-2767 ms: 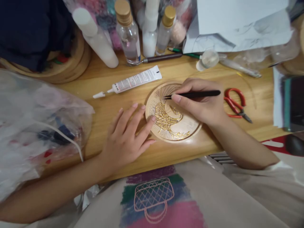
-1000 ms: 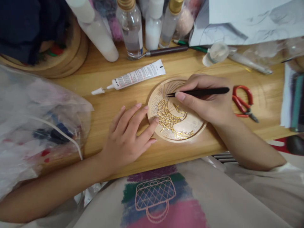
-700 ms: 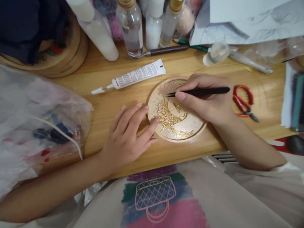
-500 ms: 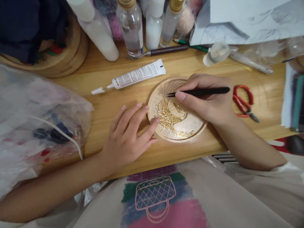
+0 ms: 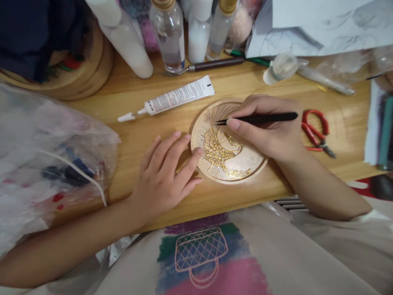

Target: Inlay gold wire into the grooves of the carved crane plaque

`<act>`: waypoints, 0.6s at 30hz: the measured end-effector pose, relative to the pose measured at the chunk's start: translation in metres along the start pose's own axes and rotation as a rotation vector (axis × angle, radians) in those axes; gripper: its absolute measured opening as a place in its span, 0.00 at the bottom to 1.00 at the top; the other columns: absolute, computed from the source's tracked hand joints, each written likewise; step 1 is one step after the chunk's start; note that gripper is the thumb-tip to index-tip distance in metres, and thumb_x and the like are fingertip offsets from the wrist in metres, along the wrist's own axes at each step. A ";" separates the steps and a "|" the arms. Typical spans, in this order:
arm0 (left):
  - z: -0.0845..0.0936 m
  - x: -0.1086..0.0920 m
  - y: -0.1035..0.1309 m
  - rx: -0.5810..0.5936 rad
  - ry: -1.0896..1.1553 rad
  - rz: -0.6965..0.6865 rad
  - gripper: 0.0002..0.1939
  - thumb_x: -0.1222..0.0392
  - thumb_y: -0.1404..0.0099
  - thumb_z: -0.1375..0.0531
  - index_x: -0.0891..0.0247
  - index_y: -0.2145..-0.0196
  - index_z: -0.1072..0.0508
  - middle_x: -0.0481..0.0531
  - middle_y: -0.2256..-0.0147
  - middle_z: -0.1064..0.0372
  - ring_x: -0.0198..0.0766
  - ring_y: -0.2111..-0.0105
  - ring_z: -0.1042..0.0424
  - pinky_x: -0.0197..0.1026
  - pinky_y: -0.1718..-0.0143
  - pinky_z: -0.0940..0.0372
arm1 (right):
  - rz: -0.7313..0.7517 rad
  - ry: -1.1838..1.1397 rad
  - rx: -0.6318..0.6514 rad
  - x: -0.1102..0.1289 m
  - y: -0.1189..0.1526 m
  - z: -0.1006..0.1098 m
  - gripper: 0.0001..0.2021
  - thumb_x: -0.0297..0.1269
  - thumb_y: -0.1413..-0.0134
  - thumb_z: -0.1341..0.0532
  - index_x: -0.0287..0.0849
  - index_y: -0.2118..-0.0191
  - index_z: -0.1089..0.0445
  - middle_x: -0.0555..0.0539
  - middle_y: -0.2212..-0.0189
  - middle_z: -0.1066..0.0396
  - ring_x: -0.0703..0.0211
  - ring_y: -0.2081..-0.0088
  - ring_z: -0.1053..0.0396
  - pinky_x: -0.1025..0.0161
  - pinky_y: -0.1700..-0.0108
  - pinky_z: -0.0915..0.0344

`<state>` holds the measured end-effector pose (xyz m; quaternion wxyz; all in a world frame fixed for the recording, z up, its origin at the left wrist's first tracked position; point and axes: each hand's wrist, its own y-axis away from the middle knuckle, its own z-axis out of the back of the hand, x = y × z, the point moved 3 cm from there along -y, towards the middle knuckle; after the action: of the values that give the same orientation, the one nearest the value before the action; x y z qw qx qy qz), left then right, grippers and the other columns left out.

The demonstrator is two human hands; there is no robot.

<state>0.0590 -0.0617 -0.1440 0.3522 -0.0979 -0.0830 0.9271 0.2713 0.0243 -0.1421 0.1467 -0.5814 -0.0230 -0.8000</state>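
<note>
A round wooden plate [image 5: 254, 164] lies on the table in front of me, with a bird worked in gold wire [image 5: 216, 151] and thin pencil lines fanning out above it. My right hand [image 5: 267, 127] grips black tweezers [image 5: 270, 118], their tips pointing left over the drawn lines near the top of the wing. Whether the tips pinch anything is too small to tell. Spread and flat, my left hand [image 5: 168, 172] rests on the table at the plate's left, its index fingertip at the rim.
Behind the plate lies a white glue tube [image 5: 181, 96] with its nozzle leftward. Red-handled cutters [image 5: 316, 133] lie to the right. Bottles [image 5: 168, 37] and a dark-handled hook tool [image 5: 215, 64] line the back. A plastic bag [image 5: 61, 155] covers the left side; drawn papers [image 5: 294, 37] lie back right.
My left hand has shifted slightly left, its index finger drawing back from over the plate to the rim. The right hand and tweezers stay almost where they were.
</note>
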 end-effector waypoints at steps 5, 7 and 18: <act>0.000 0.000 0.001 0.014 0.015 0.016 0.23 0.53 0.32 0.39 0.61 0.43 0.32 0.67 0.42 0.32 0.56 0.40 0.33 0.60 0.40 0.37 | 0.001 0.016 -0.003 0.000 0.000 0.001 0.06 0.42 0.51 0.28 0.48 0.72 0.23 0.50 0.72 0.23 0.58 0.70 0.26 0.58 0.66 0.26; 0.000 0.000 0.001 0.017 0.017 0.018 0.23 0.53 0.32 0.39 0.62 0.42 0.32 0.67 0.42 0.33 0.56 0.40 0.34 0.61 0.40 0.37 | 0.001 0.019 0.000 0.000 0.000 0.001 0.06 0.41 0.51 0.28 0.48 0.72 0.23 0.50 0.72 0.23 0.58 0.70 0.26 0.58 0.65 0.26; 0.000 0.000 -0.001 0.001 -0.011 -0.002 0.22 0.53 0.32 0.40 0.63 0.43 0.32 0.67 0.43 0.32 0.57 0.41 0.32 0.60 0.42 0.35 | -0.002 -0.011 0.003 0.001 -0.001 0.000 0.07 0.41 0.52 0.27 0.47 0.72 0.24 0.50 0.73 0.23 0.58 0.69 0.25 0.59 0.64 0.26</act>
<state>0.0596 -0.0612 -0.1439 0.3527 -0.0923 -0.0847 0.9273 0.2708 0.0246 -0.1411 0.1467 -0.5855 -0.0255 -0.7969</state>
